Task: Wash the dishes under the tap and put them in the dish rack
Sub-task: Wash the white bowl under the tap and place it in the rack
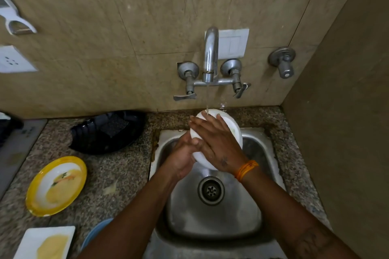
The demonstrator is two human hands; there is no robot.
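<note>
Granite counter [117,176] (speckled): yellow plate [55,186], black rack [107,132].

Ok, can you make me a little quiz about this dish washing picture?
1. True or false: water is running from the tap onto the white plate.
2. Which hand lies flat across the plate? A) left hand B) right hand
3. Fill in: the plate with the yellow rim sits on the counter to the ____ of the sink.

Key:
1. True. A thin stream falls onto the plate's top edge.
2. B. The right hand's straight fingers press on the plate, while the left hand grips its edge.
3. Left. It still has yellow food on it.
</note>
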